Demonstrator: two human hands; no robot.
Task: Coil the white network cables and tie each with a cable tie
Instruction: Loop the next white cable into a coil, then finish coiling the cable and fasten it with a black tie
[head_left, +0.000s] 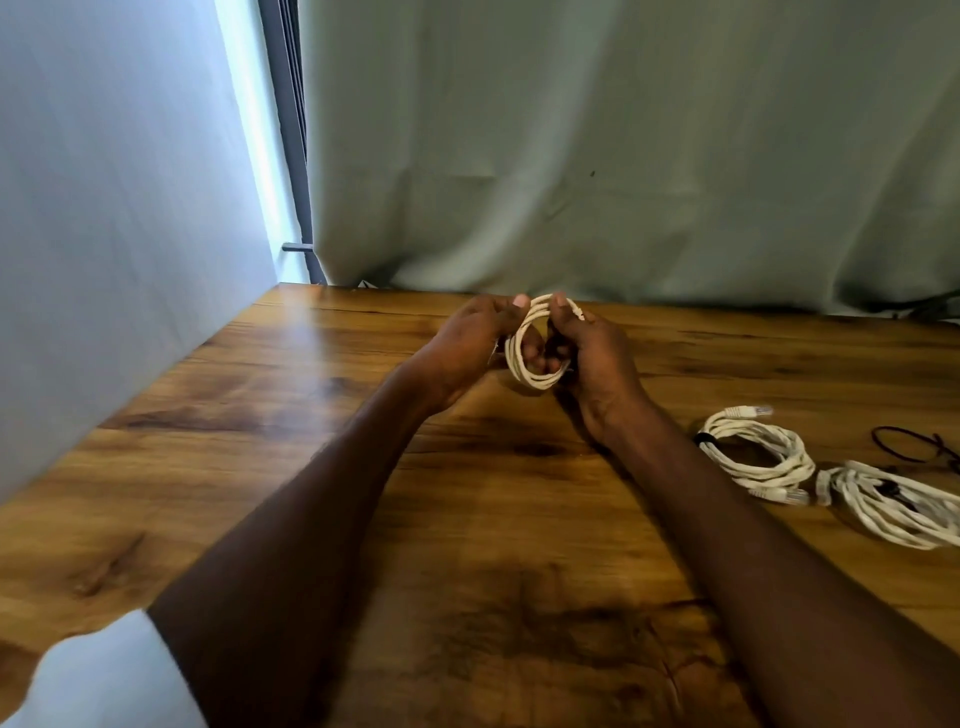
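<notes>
white sleeve cuff (104, 670) sat closest of all, at the left elbow, over the brown wood-grain table (249, 426). both forearms reached forward and met above the far part of the tabletop. the left hand (467, 348) and the right hand (597, 358) were both curled round a small coil of white network cable (524, 364), held upright between them, the left thumb on its top and the right fingers pinching the upper loops.

to the right of the right forearm lay a tied white cable coil with a black band (753, 457), and just beyond it, touching or nearly so, a second tied white coil (893, 509). past those, a loose black cable tie (909, 444) waited on the wood.

the cable looked light but springy, likely to unwind if let go, so one hand should probably keep the loops pinched together at one side while the other fetches the tie. no containers were in view.
</notes>
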